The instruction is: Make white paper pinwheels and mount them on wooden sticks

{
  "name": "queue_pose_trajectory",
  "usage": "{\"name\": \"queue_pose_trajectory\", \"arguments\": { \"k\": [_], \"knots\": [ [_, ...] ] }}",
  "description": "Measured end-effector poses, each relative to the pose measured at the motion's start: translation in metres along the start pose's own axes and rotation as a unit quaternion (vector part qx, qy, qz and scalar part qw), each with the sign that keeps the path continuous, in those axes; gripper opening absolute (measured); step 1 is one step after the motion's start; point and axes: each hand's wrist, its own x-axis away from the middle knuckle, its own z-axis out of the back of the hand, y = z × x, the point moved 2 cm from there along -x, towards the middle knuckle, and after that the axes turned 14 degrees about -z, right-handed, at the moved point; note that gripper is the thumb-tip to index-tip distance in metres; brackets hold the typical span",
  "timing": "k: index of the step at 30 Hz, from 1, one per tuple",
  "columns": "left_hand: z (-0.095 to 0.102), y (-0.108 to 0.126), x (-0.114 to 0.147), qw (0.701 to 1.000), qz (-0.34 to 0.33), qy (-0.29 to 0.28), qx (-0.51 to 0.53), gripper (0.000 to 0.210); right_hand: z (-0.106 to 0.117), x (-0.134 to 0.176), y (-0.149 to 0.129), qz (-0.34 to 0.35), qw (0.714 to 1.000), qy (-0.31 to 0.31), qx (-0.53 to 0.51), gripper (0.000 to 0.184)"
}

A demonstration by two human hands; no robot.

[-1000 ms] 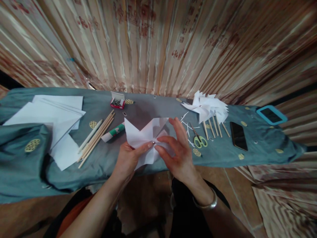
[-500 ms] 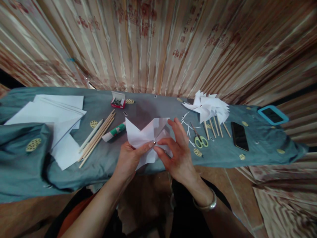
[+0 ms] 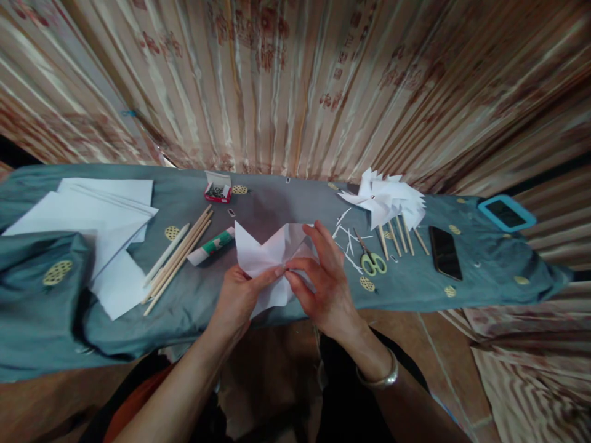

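Note:
A white paper pinwheel (image 3: 264, 247), with pointed blades, is held up in front of me over the table's near edge. My left hand (image 3: 239, 294) is closed on its lower left side, thumb pressed near the middle. At the centre, the thumb and forefinger of my right hand (image 3: 325, 284) pinch together on a small thumbtack, now hidden by the fingertips. The other right fingers lie raised against the upper right blade. To the left of the pinwheel lies a green-and-white glue tube (image 3: 211, 247).
On the grey-green cloth (image 3: 272, 200) lie white paper sheets (image 3: 99, 206), wooden sticks (image 3: 180, 261), a red box of tacks (image 3: 218, 192), green-handled scissors (image 3: 373, 263), paper scraps (image 3: 347, 241), finished pinwheels (image 3: 388, 197), a black phone (image 3: 445, 252) and a blue-framed device (image 3: 506, 213). A curtain (image 3: 277, 86) hangs behind.
My right fingertips have closed in at the pinwheel's centre, covering the shiny tack head that showed before. The pinwheel stays in my left hand. The view has shifted slightly.

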Motion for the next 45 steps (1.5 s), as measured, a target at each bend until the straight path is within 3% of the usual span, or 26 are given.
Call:
{"name": "queue_pose_trajectory", "arguments": {
  "k": [7, 13, 17, 21, 24, 29, 31, 35, 40, 45],
  "knots": [
    [0.001, 0.000, -0.001, 1.000, 0.001, -0.014, -0.006, 0.034, 0.001, -0.001, 0.004, -0.052, 0.998, -0.025, -0.029, 0.007],
    [-0.001, -0.006, -0.002, 1.000, -0.012, 0.008, -0.007, 0.033, -0.001, 0.000, 0.001, -0.045, 0.998, -0.024, -0.032, 0.008],
    [0.000, -0.006, -0.004, 0.999, -0.017, 0.041, -0.001, 0.035, 0.011, -0.004, -0.002, -0.034, 0.998, 0.001, -0.048, 0.007],
    [0.006, -0.001, -0.009, 0.996, -0.019, 0.087, -0.001, 0.041, 0.022, -0.010, 0.022, -0.088, 0.994, 0.046, -0.044, 0.005],
    [0.012, 0.004, -0.013, 0.994, -0.037, 0.105, -0.001, 0.044, 0.012, -0.009, 0.052, -0.126, 0.992, 0.020, 0.006, 0.005],
    [0.019, 0.006, -0.017, 0.992, -0.043, 0.117, -0.005, 0.043, -0.016, 0.000, 0.074, -0.158, 0.981, -0.096, 0.059, 0.011],
    [0.019, 0.006, -0.017, 0.992, -0.047, 0.120, -0.007, 0.042, -0.013, -0.001, 0.069, -0.157, 0.983, -0.082, 0.058, 0.014],
    [0.016, 0.004, -0.015, 0.992, -0.047, 0.113, -0.002, 0.044, 0.013, -0.004, 0.039, -0.118, 0.992, 0.048, -0.019, 0.016],
    [0.008, 0.001, -0.011, 0.996, -0.038, 0.080, 0.005, 0.041, 0.013, 0.000, 0.006, -0.044, 0.999, -0.005, -0.024, 0.005],
    [0.003, 0.000, -0.008, 0.997, -0.024, 0.066, 0.023, 0.037, -0.002, 0.005, 0.006, -0.053, 0.998, -0.027, -0.001, 0.004]
  ]
}}
